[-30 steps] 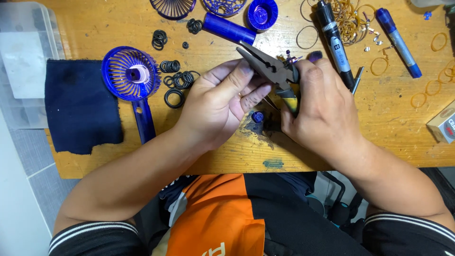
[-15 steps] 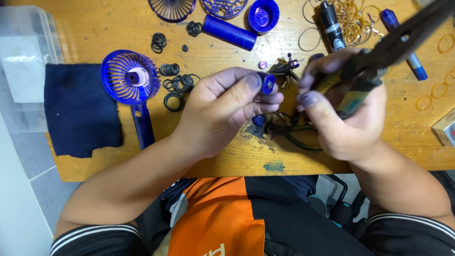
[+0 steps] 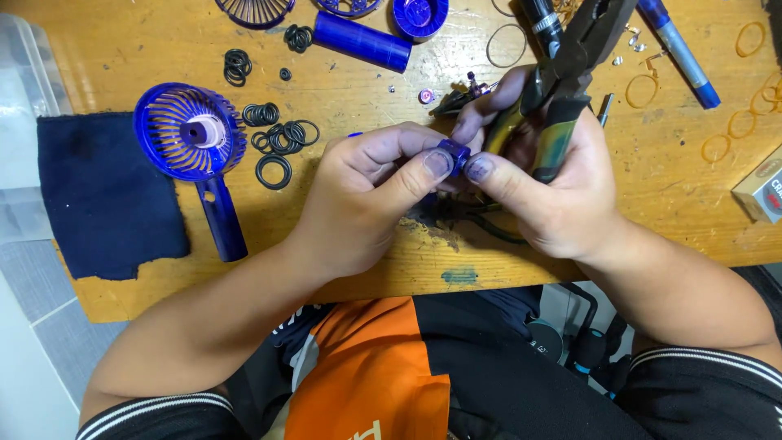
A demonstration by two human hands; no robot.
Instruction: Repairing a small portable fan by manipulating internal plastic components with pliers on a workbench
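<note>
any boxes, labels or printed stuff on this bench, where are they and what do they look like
Small cardboard box: right edge of the wooden bench, partly cut off; pale sides, red and dark printed face.
Label band: around the black marker at the top, behind the pliers; white with dark print.
Blue marker: top right; its print is too small to tell.
No screens or signs in view.

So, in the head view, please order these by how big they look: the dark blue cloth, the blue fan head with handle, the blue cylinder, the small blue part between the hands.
1. Dark blue cloth
2. Blue fan head with handle
3. Blue cylinder
4. Small blue part
</note>
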